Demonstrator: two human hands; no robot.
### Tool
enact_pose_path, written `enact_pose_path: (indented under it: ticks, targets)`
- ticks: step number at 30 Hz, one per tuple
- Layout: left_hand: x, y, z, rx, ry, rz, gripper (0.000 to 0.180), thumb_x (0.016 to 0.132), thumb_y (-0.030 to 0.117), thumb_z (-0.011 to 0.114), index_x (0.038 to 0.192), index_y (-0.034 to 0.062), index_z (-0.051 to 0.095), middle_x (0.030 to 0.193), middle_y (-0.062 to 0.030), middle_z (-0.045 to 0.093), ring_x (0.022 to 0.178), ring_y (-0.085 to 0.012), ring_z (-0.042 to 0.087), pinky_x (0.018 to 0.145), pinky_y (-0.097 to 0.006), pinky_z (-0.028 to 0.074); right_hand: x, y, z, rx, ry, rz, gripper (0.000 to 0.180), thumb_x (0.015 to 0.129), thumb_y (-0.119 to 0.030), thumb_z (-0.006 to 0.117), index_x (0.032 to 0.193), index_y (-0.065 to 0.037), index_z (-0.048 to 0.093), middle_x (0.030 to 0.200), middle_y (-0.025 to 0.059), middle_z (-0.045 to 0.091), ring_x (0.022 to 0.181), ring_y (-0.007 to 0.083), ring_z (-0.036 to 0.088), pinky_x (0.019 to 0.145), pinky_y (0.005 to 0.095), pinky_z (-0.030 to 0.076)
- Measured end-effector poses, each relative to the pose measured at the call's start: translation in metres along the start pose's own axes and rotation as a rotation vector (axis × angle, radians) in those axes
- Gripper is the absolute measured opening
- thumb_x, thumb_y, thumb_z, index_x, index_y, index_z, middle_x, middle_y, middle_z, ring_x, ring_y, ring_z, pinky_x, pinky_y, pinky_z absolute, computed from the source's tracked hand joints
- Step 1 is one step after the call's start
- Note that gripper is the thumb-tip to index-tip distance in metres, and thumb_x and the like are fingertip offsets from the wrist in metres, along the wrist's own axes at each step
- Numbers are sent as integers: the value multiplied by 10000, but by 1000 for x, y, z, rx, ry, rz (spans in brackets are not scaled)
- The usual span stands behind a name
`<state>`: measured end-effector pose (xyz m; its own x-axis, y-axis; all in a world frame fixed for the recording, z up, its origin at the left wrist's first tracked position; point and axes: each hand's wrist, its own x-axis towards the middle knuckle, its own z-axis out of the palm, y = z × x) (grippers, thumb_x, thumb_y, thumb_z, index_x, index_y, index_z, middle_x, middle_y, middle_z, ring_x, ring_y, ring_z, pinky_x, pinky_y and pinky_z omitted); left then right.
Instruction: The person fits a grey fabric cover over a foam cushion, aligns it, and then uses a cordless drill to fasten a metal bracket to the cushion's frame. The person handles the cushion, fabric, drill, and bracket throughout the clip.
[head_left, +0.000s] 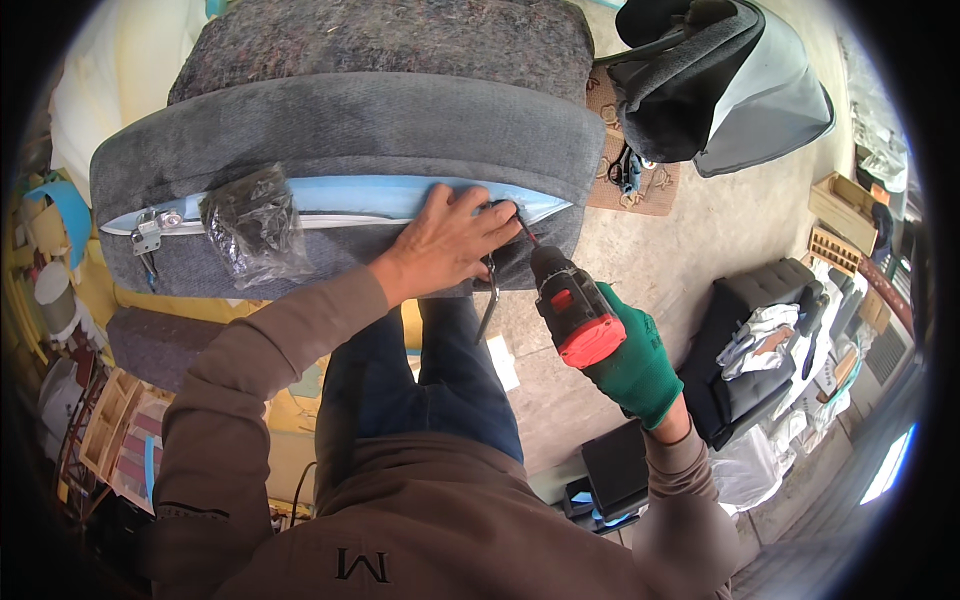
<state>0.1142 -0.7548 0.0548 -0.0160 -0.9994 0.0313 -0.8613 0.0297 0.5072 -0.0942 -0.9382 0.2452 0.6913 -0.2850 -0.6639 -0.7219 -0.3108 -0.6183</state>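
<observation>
A grey upholstered cushion (350,115) lies in front of me, its long seam open over light-blue lining (375,195). My bare left hand (450,235) presses at the right end of the opening, fingers curled round a metal piece whose thin lever (488,300) hangs below; the rest of it is hidden. In the green-gloved right hand (640,355) is a black and red cordless drill (575,310), its bit reaching to the left fingertips. A metal bracket (147,235) sits at the opening's left end. Next to it rests a clear plastic bag (255,228) with dark contents.
Behind the cushion is a speckled felt-covered piece (380,45). Scissors (622,170) lie on a brown patterned mat (650,195) at the right. Black upholstery (680,85) is folded at the far right. Dark cushions (740,320) with cloths stand on the right side, wooden boxes (108,425) at lower left.
</observation>
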Motion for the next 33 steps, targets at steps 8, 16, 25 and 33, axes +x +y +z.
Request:
enact_pose_path:
  ticks: [8, 16, 25, 33]
  targets:
    - [11, -10, 2, -137, -17, 38, 779, 745, 434, 960, 1444, 205, 705, 1573, 52, 568, 1388, -262, 515, 1119, -479, 401, 7, 5, -12, 2, -36, -37, 614, 873, -125, 899, 1419, -18, 639, 1010, 258, 778, 948, 511, 758, 811, 529, 612]
    - [14, -11, 1, -135, -37, 39, 773, 716, 471, 961, 1419, 266, 716, 1587, 67, 565, 1417, -257, 505, 1141, -485, 376, 9, 12, -15, -253, 62, -251, 711, 877, -154, 911, 1501, -14, 598, 1025, 257, 785, 949, 508, 764, 806, 537, 608]
    - [10, -12, 8, -91, 7, 44, 776, 726, 541, 942, 1426, 294, 713, 1597, 75, 565, 1445, -255, 487, 1146, -496, 363, 13, 5, -25, -210, -46, -178, 691, 889, -171, 911, 1486, -18, 598, 991, 275, 781, 939, 523, 761, 784, 551, 599]
    - [10, -10, 8, -43, -6, 22, 812, 719, 562, 946, 1446, 301, 697, 1605, 76, 552, 1439, -254, 480, 1136, -507, 369, 13, 8, -24, -282, 28, -291, 744, 883, -177, 925, 1524, -4, 589, 1027, 272, 786, 957, 513, 765, 799, 548, 603]
